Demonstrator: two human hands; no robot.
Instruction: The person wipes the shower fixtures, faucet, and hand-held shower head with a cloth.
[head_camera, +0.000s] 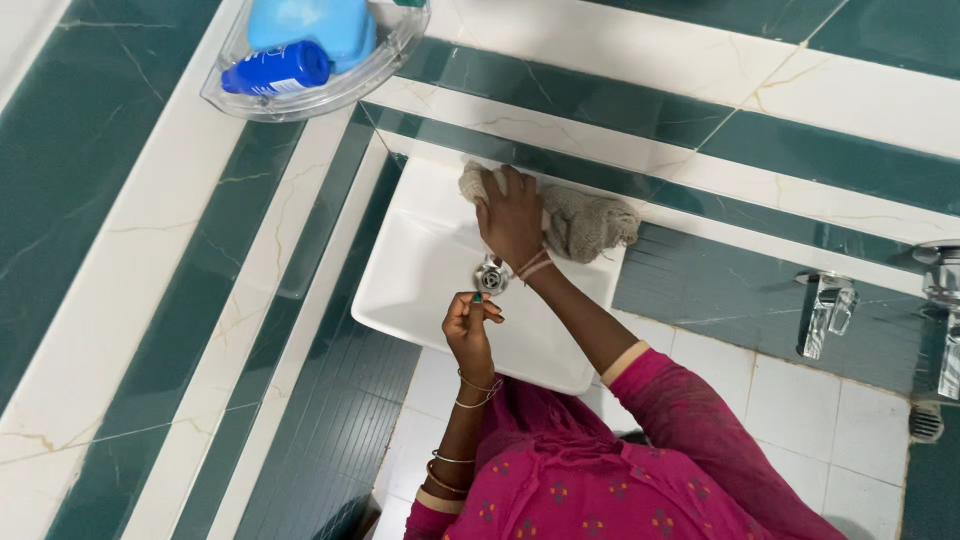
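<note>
A white wash basin (420, 290) is fixed to a green and white tiled wall. My right hand (510, 215) presses a beige cloth (585, 225) flat against the basin's back rim, where it meets the wall. My left hand (470, 330) is over the basin with curled fingers, its fingertips at the small chrome tap (492, 272). Both wrists carry bangles, and the sleeves are pink.
A clear corner shelf (230, 95) up on the wall holds a dark blue bottle (278, 70) and a light blue container (310, 22). Chrome wall taps (828, 310) stick out at the right, above a floor drain (926, 422) in the white floor tiles.
</note>
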